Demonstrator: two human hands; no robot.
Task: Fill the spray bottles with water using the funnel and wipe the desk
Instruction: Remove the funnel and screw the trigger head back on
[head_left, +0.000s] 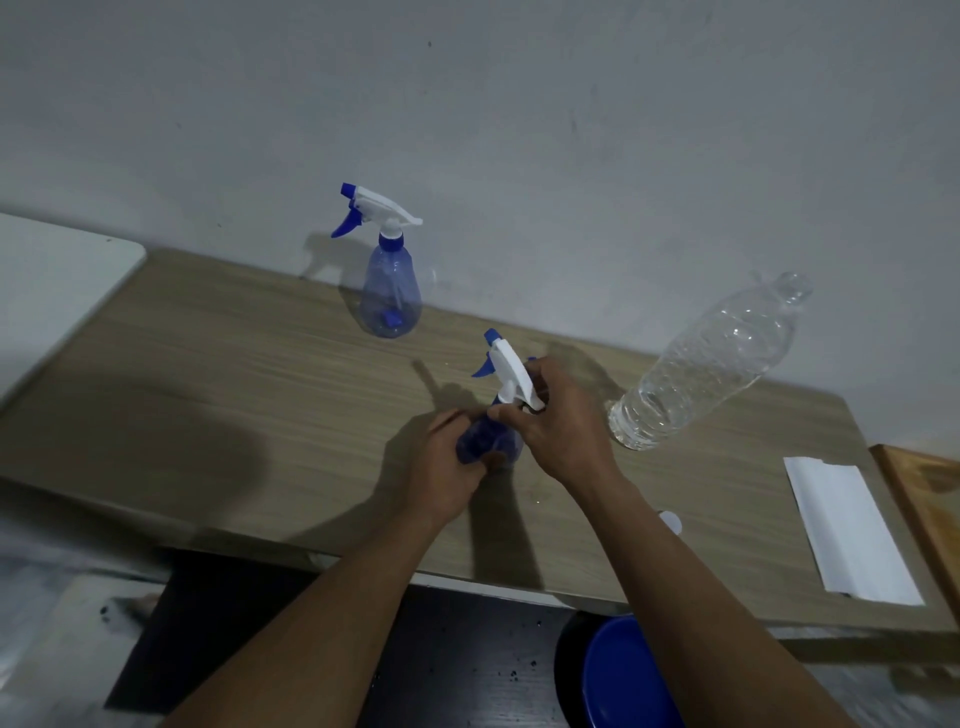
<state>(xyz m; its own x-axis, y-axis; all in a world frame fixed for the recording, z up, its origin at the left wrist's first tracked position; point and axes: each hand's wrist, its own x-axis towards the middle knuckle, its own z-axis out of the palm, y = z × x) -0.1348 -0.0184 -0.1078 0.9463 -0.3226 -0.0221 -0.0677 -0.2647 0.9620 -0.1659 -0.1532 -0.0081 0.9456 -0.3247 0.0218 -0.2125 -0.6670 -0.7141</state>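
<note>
A blue spray bottle (491, 441) stands on the wooden desk (234, 374) near its middle. My left hand (447, 467) grips its blue body. My right hand (556, 421) grips the neck under its white trigger head (511, 371). A second blue spray bottle (390, 291) with a white and blue head stands upright at the back by the wall. A clear plastic water bottle (706, 364), open at the top, stands to the right of my hands. No funnel is visible.
A folded white paper towel (847, 530) lies at the desk's right end, beside a wooden board (924, 499). A small white cap (672, 521) peeks out beside my right forearm. A white table (52, 280) adjoins on the left. A blue stool (618, 675) sits below the desk's front edge.
</note>
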